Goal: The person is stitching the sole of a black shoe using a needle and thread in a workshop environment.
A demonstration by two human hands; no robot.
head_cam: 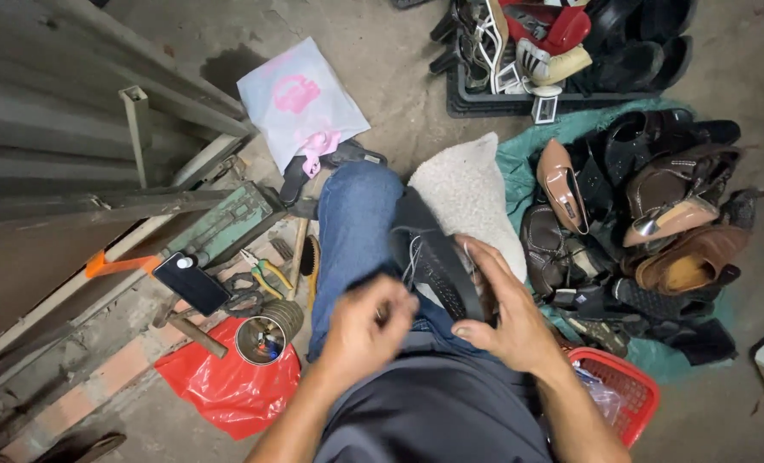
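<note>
The right hand [502, 313] is wrapped around a black shoe [433, 257] resting on the person's lap, fingers curled over its edge and thumb underneath, so it is closed on the shoe. The left hand [369, 330] is motion-blurred; its fingertips look pinched narrow, apparently on a thin pale thread [412, 261] that runs up to the shoe, though the blur hides whether anything else is between them.

This looks like hand-stitching on the shoe. To do it well, the holding hand should keep the shoe steady against the knee [356, 223] while the pinching hand draws the thread straight and evenly, without letting it loop or snag.

The shoe lies at about one o'clock from the left hand, close by, and at about eleven o'clock from the right hand, touching it.

Just at five o'clock of the right hand sits a red plastic basket [630, 390]. To the nine o'clock side of the left hand stand a metal tin [262, 339] on a red plastic bag [219, 386], with green-handled pliers [266, 273] and a dark phone [191, 283] beyond. A cream fleecy cushion [467, 193] lies behind the shoe. Farther off at two o'clock is a pile of worn shoes [656, 214] on a teal cloth, and at twelve o'clock a black tray [485, 105] of more footwear on the concrete floor [399, 60].
</note>
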